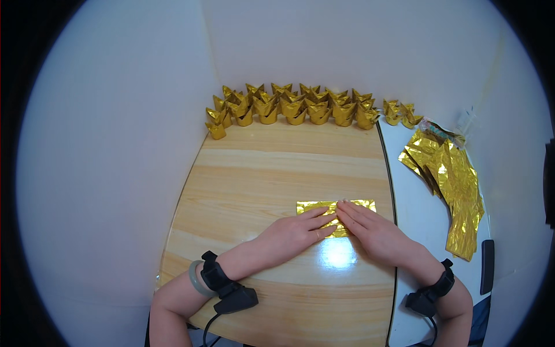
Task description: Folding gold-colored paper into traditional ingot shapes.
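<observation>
A folded strip of shiny gold foil paper (365,205) lies flat on the wooden table, its long side running left to right. My left hand (299,232) rests on its left and middle part, fingers stretched out flat. From the other side my right hand (370,231) lies over the right part, fingers extended and held close together, the tips near its far edge. The fingertips of both hands almost meet at the middle of the strip. Much of its near right portion is hidden under my right hand.
Several folded gold foil ingots (293,107) stand in rows along the table's far edge. On the white surface at right lie loose gold foil sheets (459,191), with a clear plastic wrapper (442,132) behind. A dark oblong object (487,267) sits farther right. Walls enclose the wooden table (248,173).
</observation>
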A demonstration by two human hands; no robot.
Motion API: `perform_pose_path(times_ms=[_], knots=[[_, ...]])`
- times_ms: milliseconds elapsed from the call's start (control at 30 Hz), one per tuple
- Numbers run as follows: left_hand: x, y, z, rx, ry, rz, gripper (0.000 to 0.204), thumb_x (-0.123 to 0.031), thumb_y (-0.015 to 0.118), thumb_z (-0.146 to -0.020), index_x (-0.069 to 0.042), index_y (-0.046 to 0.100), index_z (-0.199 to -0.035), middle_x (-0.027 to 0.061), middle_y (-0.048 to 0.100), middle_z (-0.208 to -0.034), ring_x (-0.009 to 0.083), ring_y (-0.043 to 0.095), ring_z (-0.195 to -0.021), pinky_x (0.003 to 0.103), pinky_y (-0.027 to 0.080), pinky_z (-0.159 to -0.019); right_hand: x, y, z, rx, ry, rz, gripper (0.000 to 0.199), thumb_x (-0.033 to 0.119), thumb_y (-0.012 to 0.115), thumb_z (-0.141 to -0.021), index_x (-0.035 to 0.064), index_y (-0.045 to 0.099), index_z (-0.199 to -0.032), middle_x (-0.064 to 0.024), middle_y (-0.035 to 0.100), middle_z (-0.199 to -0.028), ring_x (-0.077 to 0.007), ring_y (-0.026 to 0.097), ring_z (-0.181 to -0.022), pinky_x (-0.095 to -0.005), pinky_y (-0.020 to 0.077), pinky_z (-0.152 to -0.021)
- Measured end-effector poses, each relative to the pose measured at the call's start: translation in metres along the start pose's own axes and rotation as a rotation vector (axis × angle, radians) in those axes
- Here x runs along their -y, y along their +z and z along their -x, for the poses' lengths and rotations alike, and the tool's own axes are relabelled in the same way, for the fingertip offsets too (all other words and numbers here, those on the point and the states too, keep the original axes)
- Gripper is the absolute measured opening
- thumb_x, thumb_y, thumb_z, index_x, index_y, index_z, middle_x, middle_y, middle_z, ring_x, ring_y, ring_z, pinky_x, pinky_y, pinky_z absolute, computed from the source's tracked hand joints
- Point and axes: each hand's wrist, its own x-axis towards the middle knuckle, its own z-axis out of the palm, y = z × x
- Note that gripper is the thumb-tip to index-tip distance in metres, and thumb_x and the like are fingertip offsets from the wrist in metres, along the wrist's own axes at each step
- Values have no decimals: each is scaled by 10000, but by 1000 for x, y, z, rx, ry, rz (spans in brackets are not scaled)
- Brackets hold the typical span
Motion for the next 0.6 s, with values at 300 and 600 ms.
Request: perform_pose_path(times_ms=[300, 600], knots=[[-9, 0, 6, -76, -181, -123, 462, -61, 494, -856, -29, 474, -1316, 197, 449, -1377, 302, 402, -1324, 344, 451, -996, 7, -3, 7, -9, 138, 292, 477, 141, 541, -865, -110, 467, -1264, -269, 463, -1341, -340, 486, -1242, -400, 355, -1070], [-11, 1, -3, -19, -107, -114, 463, -96, 457, -883, -24, 441, -1340, 201, 363, -1441, 321, 354, -1350, 373, 374, -1065, 22, -2, -4, 21, 166, 164, 778, 542, 470, -900, -84, 372, -1353, -239, 370, -1428, -315, 339, -1354, -421, 226, -1134]])
